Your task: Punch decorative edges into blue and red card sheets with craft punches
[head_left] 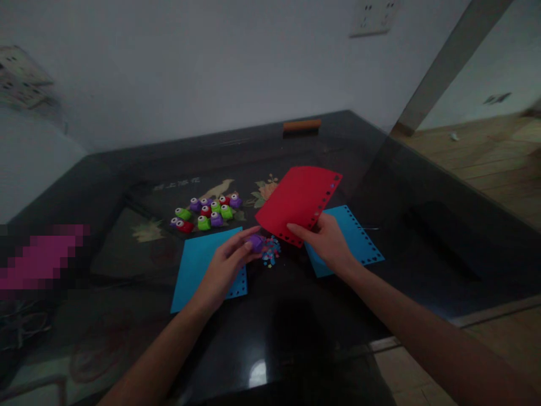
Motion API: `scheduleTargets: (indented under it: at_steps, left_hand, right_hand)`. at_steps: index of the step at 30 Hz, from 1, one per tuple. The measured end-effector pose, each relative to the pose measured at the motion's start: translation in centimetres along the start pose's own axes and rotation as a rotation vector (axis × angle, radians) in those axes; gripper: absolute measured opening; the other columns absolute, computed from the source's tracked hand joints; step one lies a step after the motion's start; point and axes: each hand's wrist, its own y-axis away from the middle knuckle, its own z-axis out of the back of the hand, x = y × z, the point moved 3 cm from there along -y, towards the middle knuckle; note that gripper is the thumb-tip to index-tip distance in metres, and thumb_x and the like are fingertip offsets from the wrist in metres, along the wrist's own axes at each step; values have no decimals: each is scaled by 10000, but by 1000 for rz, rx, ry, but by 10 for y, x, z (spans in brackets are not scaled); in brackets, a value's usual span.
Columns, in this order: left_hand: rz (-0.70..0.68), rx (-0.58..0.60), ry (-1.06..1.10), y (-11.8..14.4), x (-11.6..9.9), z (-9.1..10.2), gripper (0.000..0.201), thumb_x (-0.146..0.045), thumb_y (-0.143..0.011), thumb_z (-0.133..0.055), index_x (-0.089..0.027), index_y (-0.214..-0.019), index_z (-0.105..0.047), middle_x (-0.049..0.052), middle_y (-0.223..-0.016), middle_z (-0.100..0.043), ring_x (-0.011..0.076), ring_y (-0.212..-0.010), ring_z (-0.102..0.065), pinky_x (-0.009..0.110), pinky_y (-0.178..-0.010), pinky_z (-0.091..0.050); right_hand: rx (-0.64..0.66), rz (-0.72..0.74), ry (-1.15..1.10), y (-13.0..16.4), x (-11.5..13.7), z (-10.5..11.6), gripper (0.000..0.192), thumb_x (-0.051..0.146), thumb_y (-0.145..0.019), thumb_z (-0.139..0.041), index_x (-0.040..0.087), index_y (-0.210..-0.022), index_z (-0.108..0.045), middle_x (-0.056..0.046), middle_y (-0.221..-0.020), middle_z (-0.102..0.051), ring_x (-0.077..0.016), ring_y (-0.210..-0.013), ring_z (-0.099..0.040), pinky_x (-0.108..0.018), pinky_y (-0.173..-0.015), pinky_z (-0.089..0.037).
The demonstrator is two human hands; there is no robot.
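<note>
The dark glass tabletop (422, 225) is looking glossy and smooth, mirroring a light spot near its front edge. The red sheet of craft foam or thick paper (296, 200) is showing a matt, even face, with punched holes along its edge. The two blue sheets of the same matt stuff (198, 265) (359, 237) are lying flat and unshiny. The small purple plastic punch (256, 242) is looking smooth. The cluster of green, red and purple plastic punches (207, 214) is giving off a slight sheen. The floor of pale wood boards (486, 158) is appearing matt and grained.
</note>
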Motion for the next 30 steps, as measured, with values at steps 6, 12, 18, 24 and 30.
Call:
scheduleTargets:
  at_steps: [6, 12, 18, 24, 30]
  left_hand:
    - [182, 49, 291, 0, 1, -3, 387, -279, -845, -595, -134, -1205, -591, 103, -1071, -702, 200, -978, -651, 312, -908, -477]
    - [130, 37, 112, -1, -1, -1, 494, -290, -736, -731, -159, -1192, -596, 71, -1054, -701, 139, -779, -633, 264, -763, -487]
    - [14, 45, -89, -10, -11, -2, 415, -346, -776, -673, -187, -1153, -600, 55, -1040, -703, 127, -729, -606, 237, -674, -453]
    - [-63, 99, -268, -34, -31, -20, 399, -354, -749, -673, -174, -1100, -613, 84, -1079, -699, 194, -869, -648, 298, -762, -493]
    - [-283, 99, -475, -111, -35, -58, 261, -233, -765, -622, -142, -1008, -654, 73, -937, -718, 188, -798, -668, 297, -737, -511]
  right_hand:
    - [-31, 103, 59, -2, 1, 4, 235, 335, -781, -650, 178, -952, -688, -72, -979, -729, -236, -897, -678, -419, -822, -536]
    - [-83, 146, -8, -3, 18, 16, 271, 344, -799, -627, 184, -1009, -689, -66, -1045, -717, -225, -962, -664, -407, -873, -517]
    - [-196, 151, 47, -3, 32, 65, 309, 392, -777, -654, 165, -979, -707, -88, -1008, -725, -246, -926, -677, -413, -865, -518]
    - [-418, 87, 150, 3, 5, 134, 351, 426, -740, -686, 151, -957, -710, -113, -955, -732, -276, -861, -686, -446, -814, -535]
    - [-537, 53, 3, 10, -19, 160, 393, 428, -699, -725, 152, -978, -703, -109, -992, -728, -279, -910, -679, -460, -872, -518]
